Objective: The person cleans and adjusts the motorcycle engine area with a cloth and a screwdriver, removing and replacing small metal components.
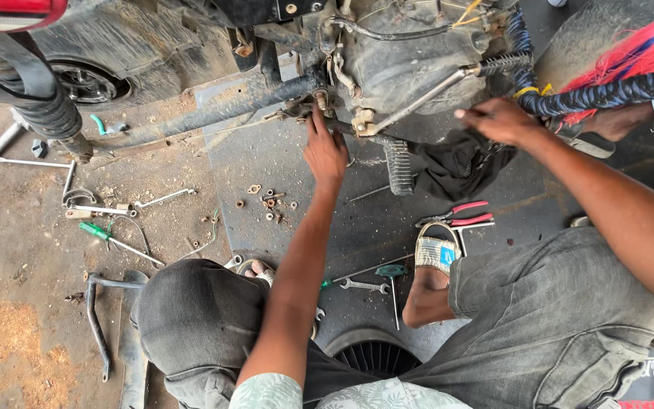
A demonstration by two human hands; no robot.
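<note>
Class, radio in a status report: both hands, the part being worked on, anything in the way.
Left hand on the underside bolt fitting. Right hand resting by the coil spring. Black rag and footpeg close below.

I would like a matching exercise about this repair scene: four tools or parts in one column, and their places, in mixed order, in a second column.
Things:
1. red-handled pliers
2. green-handled screwdriver
3. small loose nuts and washers
4. silver open-ended spanner

Places:
A. on the dirt at the far left
B. just beyond the sandalled foot
C. below the left hand
D. between the knees, beside a teal T-handle tool

Pairs: 1-B, 2-A, 3-C, 4-D
</note>
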